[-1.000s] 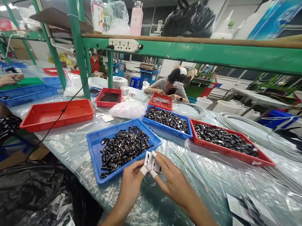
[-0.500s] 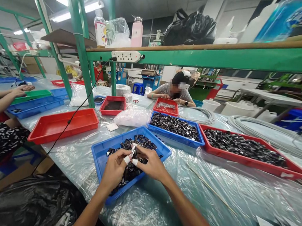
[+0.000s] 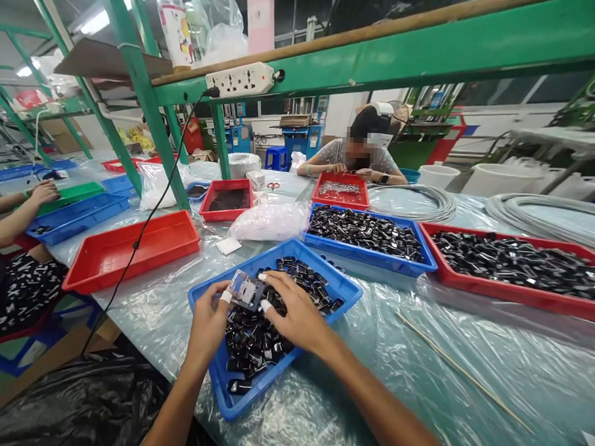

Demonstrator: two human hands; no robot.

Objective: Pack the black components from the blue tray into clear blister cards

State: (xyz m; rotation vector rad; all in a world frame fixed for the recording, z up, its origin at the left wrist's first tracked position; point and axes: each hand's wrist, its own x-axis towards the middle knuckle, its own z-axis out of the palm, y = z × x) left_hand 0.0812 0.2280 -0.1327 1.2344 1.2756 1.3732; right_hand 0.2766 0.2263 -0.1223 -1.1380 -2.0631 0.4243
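A small rectangular piece with a clear plastic part and a dark part is held just above the blue tray. My left hand pinches its left side between thumb and fingers. At its right edge are the thumb and fingers of my right hand, closed about the dark end. White wraps cover some fingertips on both hands. Below them, many loose black glossy pieces lie in the tray, partly hidden by my hands.
Beyond stand a blue tray and a red tray of black parts. Left is a red tray, crossed by a black cable. A thin stick lies right. A person works opposite; another's arms show left.
The held piece has turned from a narrow, edge-on look to show its broad face. My hands have moved slightly apart. The camera view has tilted down and shifted.
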